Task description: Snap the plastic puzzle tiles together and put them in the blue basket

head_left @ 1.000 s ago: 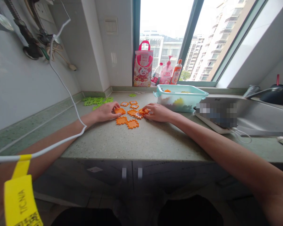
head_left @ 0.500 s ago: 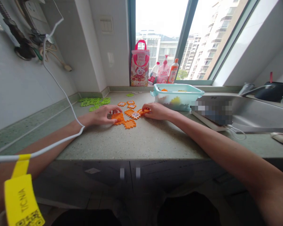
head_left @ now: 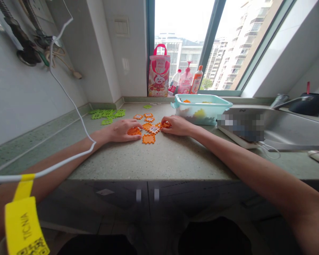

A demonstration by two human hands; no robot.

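Observation:
Several orange puzzle tiles (head_left: 148,139) lie on the speckled green counter (head_left: 162,159) in front of me. My left hand (head_left: 122,129) curls its fingers over an orange tile (head_left: 134,131) and grips it against the counter. My right hand (head_left: 177,125) pinches another orange tile (head_left: 166,124) at the right edge of the cluster. More orange tiles with white labels (head_left: 148,115) sit just beyond my hands. A group of green tiles (head_left: 107,114) lies farther back on the left.
A teal plastic bin (head_left: 202,109) with coloured pieces stands right of my hands, a steel sink (head_left: 289,127) beyond it. A red-and-white bag (head_left: 158,76) and three bottles (head_left: 187,82) line the window sill. A white cable (head_left: 69,95) hangs over my left arm.
My left hand has closed over an orange tile and drawn it a little toward me. My right hand stays on the tile at the cluster's right edge.

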